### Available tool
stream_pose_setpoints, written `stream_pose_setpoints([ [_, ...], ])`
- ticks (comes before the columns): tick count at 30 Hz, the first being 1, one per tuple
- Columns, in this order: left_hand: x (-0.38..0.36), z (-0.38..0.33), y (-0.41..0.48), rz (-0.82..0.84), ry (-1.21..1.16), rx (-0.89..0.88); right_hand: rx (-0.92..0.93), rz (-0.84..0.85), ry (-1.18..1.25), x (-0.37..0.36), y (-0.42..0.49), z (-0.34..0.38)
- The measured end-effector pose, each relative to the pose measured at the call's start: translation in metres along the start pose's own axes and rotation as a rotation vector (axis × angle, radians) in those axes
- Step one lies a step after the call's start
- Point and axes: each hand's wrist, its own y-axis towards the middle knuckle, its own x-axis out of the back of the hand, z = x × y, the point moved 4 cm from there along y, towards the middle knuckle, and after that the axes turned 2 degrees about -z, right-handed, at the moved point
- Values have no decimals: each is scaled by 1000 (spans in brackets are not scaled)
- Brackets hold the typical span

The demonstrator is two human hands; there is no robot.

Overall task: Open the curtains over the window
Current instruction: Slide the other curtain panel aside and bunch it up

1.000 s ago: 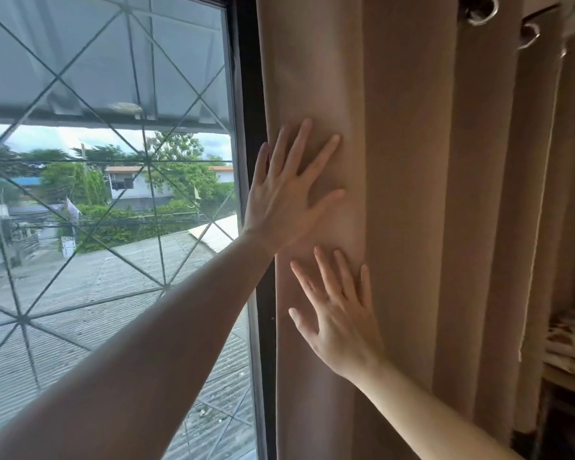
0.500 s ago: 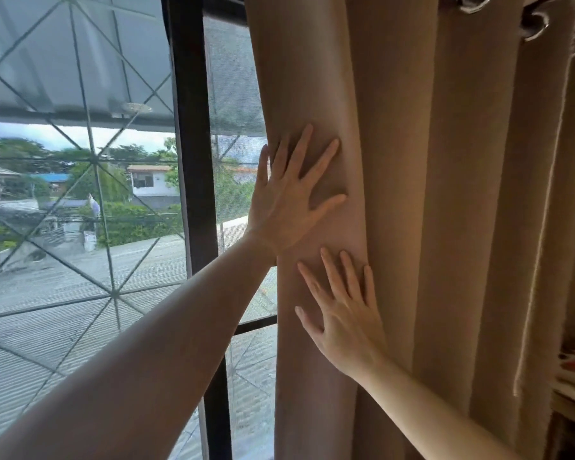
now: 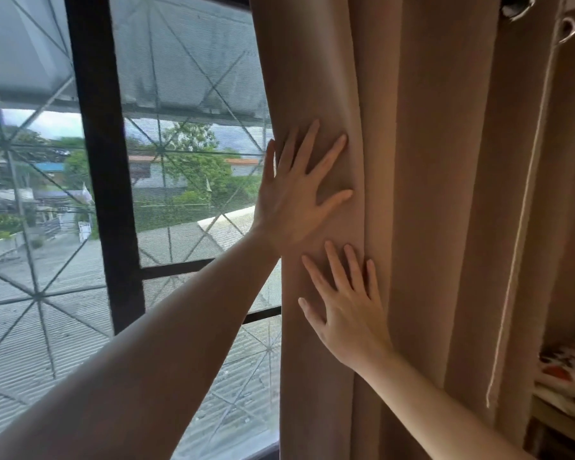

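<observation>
Both forearms are reaching up from the lower edge of the view. The right hand is lying flat on the curtain, fingers spread and pointing upward, palm pressing the leading fold; it is pinching nothing. Just above it, the left hand is pressing the same fold in the same manner, fingers fanned open, its little-finger side sitting at the curtain's free edge. Neither hand is closing around the cloth.

The curtain is hanging gathered in deep vertical pleats on the right side of the view, its edge standing just right of the window's middle, with metal eyelets showing at the top. To the left the glass is bare, crossed by a dark frame and backed by a diagonal grille; roofs and trees are lying beyond.

Judged risks: flat palms are relying on friction alone, so they may be sliding over the smooth fabric rather than carrying it; pushing low down may be bunching the pleats while the eyelets are binding on the rod, and released folds may be springing back over the glass.
</observation>
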Motion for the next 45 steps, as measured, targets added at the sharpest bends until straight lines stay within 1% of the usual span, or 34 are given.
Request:
stream_pose_setpoints([
  [5, -42, -25, 15, -14, -44, -24, -32, -4, -29, -16, 4, -39],
  [16, -135, -92, 66, -145, -202, -99, -145, -44, -149, -48, 24, -136],
  [26, -194, -163, 96, -147, -303, -124, -255, -52, -225, -63, 24, -216],
  [33, -224, -209, 119, -186, -318, -126, -250, -39, -232, -71, 22, -277],
  [45, -296, -290, 160, -145, -302, -94, -171, -59, -200, -90, 23, -399],
])
